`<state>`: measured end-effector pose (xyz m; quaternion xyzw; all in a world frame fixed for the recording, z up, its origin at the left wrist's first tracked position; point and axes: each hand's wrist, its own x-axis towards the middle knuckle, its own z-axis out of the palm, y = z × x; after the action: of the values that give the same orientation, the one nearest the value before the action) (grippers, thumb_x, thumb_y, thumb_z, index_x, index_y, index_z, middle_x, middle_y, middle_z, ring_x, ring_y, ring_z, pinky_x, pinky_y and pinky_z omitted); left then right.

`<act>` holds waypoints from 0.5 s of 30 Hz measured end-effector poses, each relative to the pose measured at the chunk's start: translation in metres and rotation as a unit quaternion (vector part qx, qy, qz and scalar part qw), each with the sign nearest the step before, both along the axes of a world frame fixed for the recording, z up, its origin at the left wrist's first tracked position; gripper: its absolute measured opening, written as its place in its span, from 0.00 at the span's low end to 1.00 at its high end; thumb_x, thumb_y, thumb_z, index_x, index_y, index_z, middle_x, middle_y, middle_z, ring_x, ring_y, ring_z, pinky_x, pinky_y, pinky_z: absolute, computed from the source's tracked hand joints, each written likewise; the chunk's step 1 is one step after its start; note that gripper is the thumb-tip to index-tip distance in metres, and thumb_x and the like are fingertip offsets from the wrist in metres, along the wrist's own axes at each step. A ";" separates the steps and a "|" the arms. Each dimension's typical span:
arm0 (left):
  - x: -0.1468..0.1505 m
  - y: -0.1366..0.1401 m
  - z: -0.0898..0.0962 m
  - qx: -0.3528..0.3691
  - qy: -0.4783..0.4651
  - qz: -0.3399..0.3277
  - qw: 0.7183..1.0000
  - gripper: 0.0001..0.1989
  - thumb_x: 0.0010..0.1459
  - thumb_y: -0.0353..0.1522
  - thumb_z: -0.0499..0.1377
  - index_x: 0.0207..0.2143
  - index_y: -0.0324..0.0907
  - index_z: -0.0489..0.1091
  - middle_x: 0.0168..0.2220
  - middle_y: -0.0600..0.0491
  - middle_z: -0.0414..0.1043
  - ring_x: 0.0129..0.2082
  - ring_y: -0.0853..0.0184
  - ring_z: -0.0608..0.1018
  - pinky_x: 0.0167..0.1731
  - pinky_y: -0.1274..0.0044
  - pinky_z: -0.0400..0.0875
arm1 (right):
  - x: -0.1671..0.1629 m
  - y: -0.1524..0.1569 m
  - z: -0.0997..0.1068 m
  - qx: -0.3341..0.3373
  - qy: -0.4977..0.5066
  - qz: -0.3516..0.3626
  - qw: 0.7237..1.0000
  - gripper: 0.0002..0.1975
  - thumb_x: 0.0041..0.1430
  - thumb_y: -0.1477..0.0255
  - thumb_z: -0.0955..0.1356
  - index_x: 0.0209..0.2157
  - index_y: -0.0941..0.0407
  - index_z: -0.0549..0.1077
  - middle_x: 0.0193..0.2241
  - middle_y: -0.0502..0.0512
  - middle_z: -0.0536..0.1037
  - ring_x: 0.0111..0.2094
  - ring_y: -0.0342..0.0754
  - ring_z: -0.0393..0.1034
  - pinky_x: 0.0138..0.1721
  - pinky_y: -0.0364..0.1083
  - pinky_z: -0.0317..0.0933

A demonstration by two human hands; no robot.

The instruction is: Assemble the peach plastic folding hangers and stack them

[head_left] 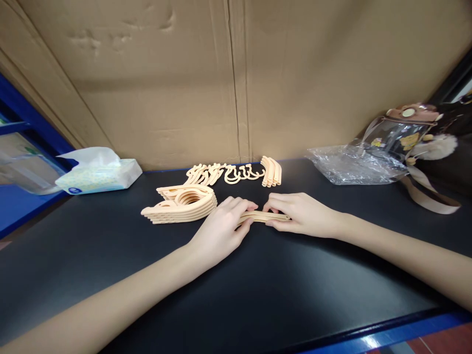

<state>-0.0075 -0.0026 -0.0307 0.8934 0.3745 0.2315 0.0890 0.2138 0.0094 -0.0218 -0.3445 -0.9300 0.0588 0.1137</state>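
Observation:
Between my two hands is a beige plastic hanger arm (261, 216), slim and slightly curved, low over the black table. Seen edge-on, it may be two arms laid together; I cannot tell. My left hand (230, 219) pinches its left end, and my right hand (289, 211) grips the right end with thumb and fingers. Just left of my left hand lies a neat stack of beige folding hangers (180, 209). Behind it, loose hanger hooks (232, 174) lie in a row, with several more hanger arms (272, 172) at the row's right end.
A tissue box (101, 174) stands at the back left. Crumpled clear plastic wrap (357, 164) lies at the back right, in front of a transparent bottle (398, 135) with a strap. Brown cardboard (165, 88) rises behind the black table (236, 300).

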 end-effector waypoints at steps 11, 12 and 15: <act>0.002 -0.003 0.002 0.081 0.102 -0.001 0.992 0.09 0.60 0.28 0.52 0.43 0.39 0.66 0.39 0.51 0.70 0.36 0.62 0.70 0.36 0.70 0.65 | 0.002 0.000 0.000 -0.029 0.039 0.005 0.999 0.10 0.60 0.64 0.64 0.38 0.56 0.68 0.32 0.48 0.70 0.27 0.41 0.62 0.27 0.41 0.53; 0.002 -0.003 0.002 0.080 0.103 -0.001 0.991 0.09 0.61 0.28 0.52 0.43 0.39 0.66 0.39 0.51 0.70 0.36 0.62 0.70 0.36 0.70 0.65 | 0.003 0.000 0.000 -0.031 0.041 0.007 0.999 0.10 0.61 0.64 0.63 0.39 0.56 0.68 0.32 0.48 0.70 0.27 0.41 0.62 0.27 0.41 0.54; 0.002 -0.003 0.002 0.078 0.104 -0.004 0.992 0.09 0.61 0.28 0.51 0.42 0.40 0.66 0.39 0.51 0.70 0.36 0.63 0.70 0.37 0.70 0.64 | 0.002 0.001 0.000 -0.035 0.044 0.012 0.998 0.14 0.62 0.60 0.62 0.39 0.56 0.69 0.33 0.49 0.70 0.27 0.41 0.62 0.28 0.41 0.54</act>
<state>-0.0052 -0.0056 -0.0285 0.9183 0.3592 0.1654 -0.0193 0.2163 0.0101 -0.0213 -0.3338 -0.9257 0.1079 0.1415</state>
